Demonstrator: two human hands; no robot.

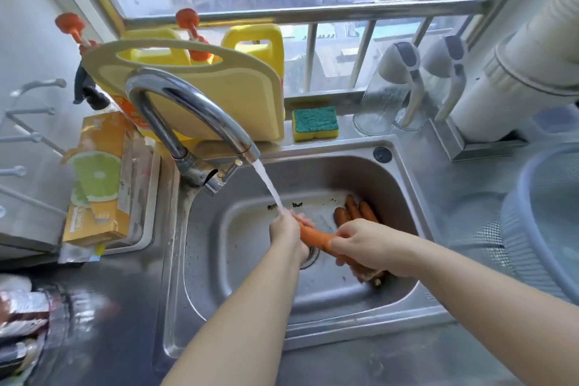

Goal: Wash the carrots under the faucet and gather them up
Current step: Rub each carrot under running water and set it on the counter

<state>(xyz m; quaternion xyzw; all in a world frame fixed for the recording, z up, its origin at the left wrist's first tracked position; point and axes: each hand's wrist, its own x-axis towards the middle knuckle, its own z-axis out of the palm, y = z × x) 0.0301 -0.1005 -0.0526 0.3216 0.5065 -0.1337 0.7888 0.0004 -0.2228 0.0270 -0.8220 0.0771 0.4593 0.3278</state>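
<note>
An orange carrot [315, 237] is held level over the steel sink [250, 260], gripped at both ends. My left hand [286, 229] wraps its thin end right where the water stream [269, 188] from the curved faucet [188, 110] lands. My right hand [365, 244] closes around its thick end. Three more carrots [354, 213] lie in the sink's far right corner, partly hidden behind my right hand. Beneath my right hand, something orange-brown shows dimly; I cannot tell what it is.
A cutting board [219, 97] and yellow bottles [253, 41] stand behind the faucet. A sponge [315, 122] lies on the back ledge beside two glass dispensers [404, 88]. A clear plastic basin [545, 222] sits at the right, an orange box [97, 178] at the left.
</note>
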